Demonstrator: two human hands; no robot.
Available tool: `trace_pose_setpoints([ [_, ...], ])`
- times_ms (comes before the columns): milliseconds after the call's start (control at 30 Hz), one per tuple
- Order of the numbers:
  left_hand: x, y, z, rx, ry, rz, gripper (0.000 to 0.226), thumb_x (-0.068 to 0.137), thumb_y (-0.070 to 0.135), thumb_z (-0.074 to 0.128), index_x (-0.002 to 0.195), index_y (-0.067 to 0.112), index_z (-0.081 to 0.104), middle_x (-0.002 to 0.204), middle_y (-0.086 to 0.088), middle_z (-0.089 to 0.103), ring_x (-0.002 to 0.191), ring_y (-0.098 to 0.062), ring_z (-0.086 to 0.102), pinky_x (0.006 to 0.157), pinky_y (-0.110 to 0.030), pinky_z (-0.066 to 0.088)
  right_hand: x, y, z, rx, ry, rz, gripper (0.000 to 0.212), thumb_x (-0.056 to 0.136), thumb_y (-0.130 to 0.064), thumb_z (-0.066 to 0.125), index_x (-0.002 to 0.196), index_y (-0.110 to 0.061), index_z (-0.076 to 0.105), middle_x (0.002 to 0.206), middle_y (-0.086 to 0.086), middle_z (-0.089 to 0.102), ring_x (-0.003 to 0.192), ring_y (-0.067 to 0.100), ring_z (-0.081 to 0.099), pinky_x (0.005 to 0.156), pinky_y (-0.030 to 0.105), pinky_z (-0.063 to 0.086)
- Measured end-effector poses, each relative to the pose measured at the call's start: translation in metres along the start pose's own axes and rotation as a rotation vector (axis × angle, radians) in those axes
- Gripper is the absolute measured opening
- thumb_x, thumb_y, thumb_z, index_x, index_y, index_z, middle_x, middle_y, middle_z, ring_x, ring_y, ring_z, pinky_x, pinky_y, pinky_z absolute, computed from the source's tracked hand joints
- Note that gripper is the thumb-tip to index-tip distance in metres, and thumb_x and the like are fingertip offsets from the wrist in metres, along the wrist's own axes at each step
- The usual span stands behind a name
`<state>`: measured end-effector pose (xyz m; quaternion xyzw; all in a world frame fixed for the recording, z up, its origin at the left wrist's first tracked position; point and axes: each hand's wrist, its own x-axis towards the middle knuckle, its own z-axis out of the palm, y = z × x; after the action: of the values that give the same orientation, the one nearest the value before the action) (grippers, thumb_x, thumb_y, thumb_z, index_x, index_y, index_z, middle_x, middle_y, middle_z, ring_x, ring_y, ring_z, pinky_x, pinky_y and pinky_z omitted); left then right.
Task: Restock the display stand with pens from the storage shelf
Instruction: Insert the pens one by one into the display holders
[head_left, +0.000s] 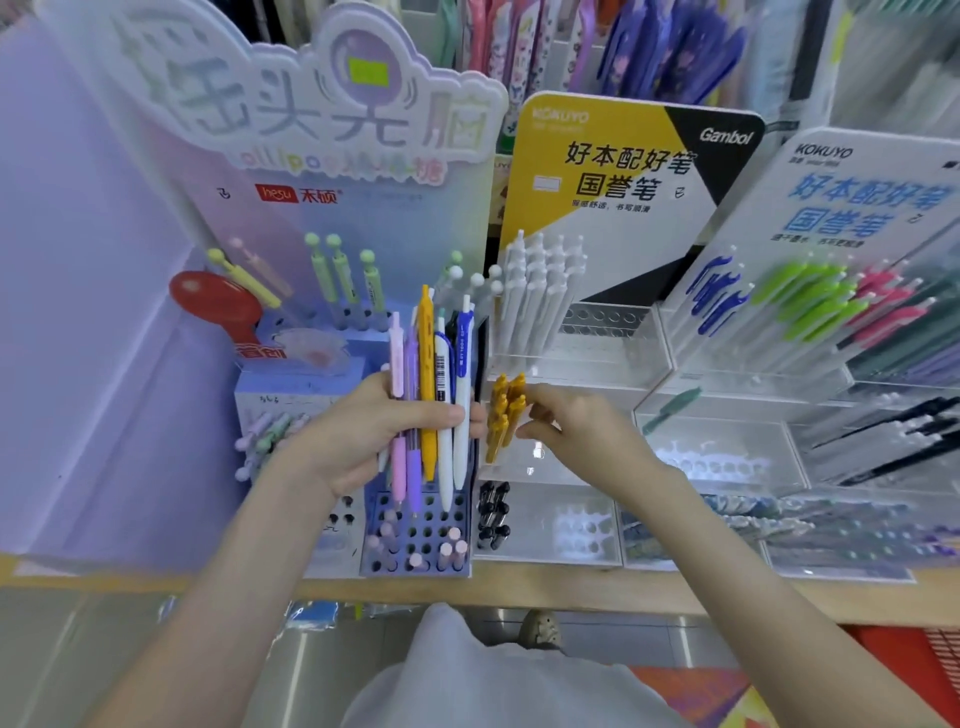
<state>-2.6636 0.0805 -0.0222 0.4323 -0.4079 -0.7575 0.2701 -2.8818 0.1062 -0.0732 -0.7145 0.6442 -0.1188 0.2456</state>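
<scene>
My left hand (363, 436) grips a bundle of pens (434, 358) upright: pink, purple, yellow, white and a blue-capped white one. It holds them in front of the purple lollipop display stand (415, 540). My right hand (582, 431) reaches into the clear Kokuyo display stand (576, 366). Its thumb and forefinger pinch one of the yellow pens (501, 410) standing in a small cluster in the middle tier. White pens (540, 296) fill the top tier and a few black pens (493, 512) stand in the bottom tier.
A second clear stand (737, 457) on the right holds blue, green and pink pens (810, 301). The purple stand's hole grid carries a few pastel pens (447, 553). All stands sit on a wooden shelf edge (571, 587). Hanging stationery fills the wall behind.
</scene>
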Motion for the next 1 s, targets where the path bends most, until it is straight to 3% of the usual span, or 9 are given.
trace_pose_setpoints([
  [267, 0.003, -0.007, 0.011, 0.011, -0.005, -0.001, 0.03, 0.071, 0.001, 0.064, 0.101, 0.005, 0.064, 0.091, -0.014, 0.074, 0.085, -0.024, 0.073, 0.066, -0.03, 0.06, -0.008, -0.004, -0.009, 0.134, 0.202, -0.148, 0.026, 0.091, -0.023, 0.061, 0.116, -0.018, 0.057, 0.095, -0.003, 0.058, 0.082, 0.009, 0.053, 0.08, 0.031, 0.05],
  [367, 0.003, -0.007, 0.017, 0.007, -0.022, 0.022, 0.033, 0.068, 0.002, 0.066, 0.101, 0.006, 0.066, 0.093, -0.016, 0.074, 0.087, -0.027, 0.072, 0.071, -0.032, 0.06, -0.011, -0.015, -0.017, 0.327, 0.294, -0.127, 0.02, 0.09, -0.024, 0.062, 0.11, -0.023, 0.058, 0.09, -0.005, 0.061, 0.08, 0.006, 0.056, 0.077, 0.027, 0.049],
  [433, 0.002, -0.006, 0.023, 0.027, -0.053, 0.038, 0.034, 0.068, 0.003, 0.067, 0.101, 0.007, 0.067, 0.093, -0.017, 0.074, 0.087, -0.027, 0.072, 0.073, -0.033, 0.059, -0.011, -0.024, -0.028, 0.571, 0.22, -0.079, 0.019, 0.09, -0.025, 0.063, 0.108, -0.026, 0.06, 0.091, -0.005, 0.065, 0.085, 0.007, 0.06, 0.079, 0.027, 0.05],
  [567, 0.005, -0.007, 0.037, 0.062, -0.099, 0.037, 0.042, 0.069, 0.005, 0.069, 0.11, 0.002, 0.064, 0.097, -0.018, 0.073, 0.09, -0.029, 0.071, 0.081, -0.036, 0.058, -0.011, -0.031, -0.044, 0.825, 0.074, -0.016, 0.022, 0.088, -0.021, 0.065, 0.107, -0.01, 0.063, 0.093, 0.007, 0.07, 0.082, 0.019, 0.063, 0.076, 0.033, 0.052],
  [733, 0.012, -0.007, 0.049, 0.14, -0.058, 0.019, 0.034, 0.079, -0.001, 0.068, 0.112, -0.001, 0.064, 0.103, -0.019, 0.071, 0.098, -0.033, 0.069, 0.091, -0.042, 0.054, -0.017, -0.023, -0.058, 0.828, 0.009, 0.03, 0.017, 0.092, -0.015, 0.058, 0.107, -0.013, 0.065, 0.094, 0.009, 0.072, 0.083, 0.024, 0.065, 0.081, 0.035, 0.055],
  [900, 0.019, -0.004, 0.061, 0.178, -0.049, 0.043, 0.025, 0.082, -0.004, 0.065, 0.105, 0.004, 0.068, 0.101, -0.017, 0.072, 0.097, -0.032, 0.069, 0.09, -0.038, 0.055, -0.023, -0.014, -0.072, 0.866, 0.063, 0.049, 0.015, 0.091, -0.014, 0.059, 0.104, -0.007, 0.065, 0.089, 0.014, 0.071, 0.078, 0.024, 0.064, 0.078, 0.032, 0.055],
  [1000, 0.022, -0.002, 0.069, 0.154, -0.062, 0.062, 0.017, 0.081, -0.003, 0.065, 0.096, 0.004, 0.067, 0.092, -0.013, 0.074, 0.088, -0.026, 0.071, 0.081, -0.033, 0.058, -0.03, -0.002, -0.087, 0.961, 0.246, 0.056, 0.008, 0.088, -0.01, 0.062, 0.09, -0.002, 0.061, 0.071, 0.007, 0.064, 0.066, 0.015, 0.059, 0.07, 0.029, 0.053],
])
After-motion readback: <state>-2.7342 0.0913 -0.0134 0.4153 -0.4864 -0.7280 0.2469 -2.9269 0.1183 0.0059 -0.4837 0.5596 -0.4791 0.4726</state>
